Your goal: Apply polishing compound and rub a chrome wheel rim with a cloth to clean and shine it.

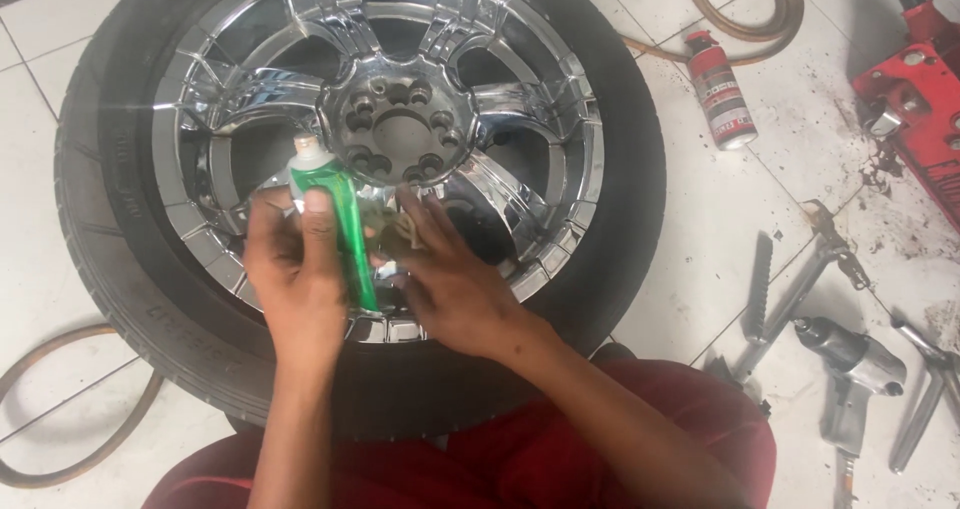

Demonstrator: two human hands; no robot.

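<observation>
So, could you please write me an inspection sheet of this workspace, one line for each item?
Surface: white tiled floor, dirty at right.
Job's things: tyre with chrome wheel lying flat; green tube.
Clutter: spray can, impact wrench, metal tools, red jack.
Hands: left hand holds the green tube; right hand rests on the wheel.
Cables: hose top right, another hose bottom left.
Surroundings: nothing seen.

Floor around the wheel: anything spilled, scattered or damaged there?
Yes. Dark grime is smeared over the white floor tiles beside the red jack. A spray can lies on its side, and hand tools lie scattered nearby. The wheel looks undamaged.
</observation>
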